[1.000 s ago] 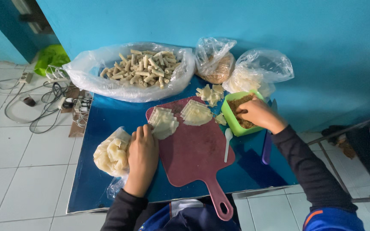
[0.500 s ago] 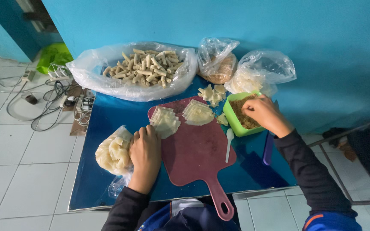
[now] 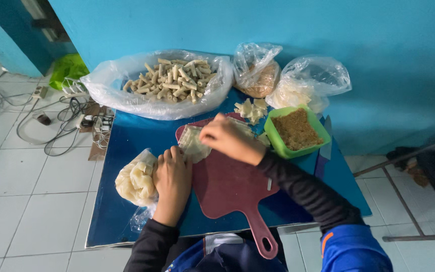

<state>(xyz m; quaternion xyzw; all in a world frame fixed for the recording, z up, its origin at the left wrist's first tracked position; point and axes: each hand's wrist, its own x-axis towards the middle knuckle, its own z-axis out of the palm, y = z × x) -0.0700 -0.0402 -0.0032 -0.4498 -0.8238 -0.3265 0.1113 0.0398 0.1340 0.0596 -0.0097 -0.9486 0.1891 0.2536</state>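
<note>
The pale wrapper sheet [image 3: 193,143] lies on the far left corner of the dark red cutting board [image 3: 227,186], whose handle points near. The right hand [image 3: 230,138] covers it, fingers curled; its grip is hidden. The left hand [image 3: 173,181] rests flat beside it, open, near a bag of wrappers [image 3: 136,179] on the blue table [image 3: 127,146].

Counter [image 3: 127,211]: deep blue. Cutting board [image 3: 230,189]: maroon. Square container [image 3: 283,147]: lime green, with brown crumbs [image 3: 295,130]. Rolled pieces [image 3: 174,80] in clear bag: pale beige. Wrapper sheets [image 3: 192,143]: off-white. Wall [image 3: 278,25]: turquoise. Floor tiles [image 3: 26,186]: white. Sleeves [image 3: 303,189]: black.
</note>
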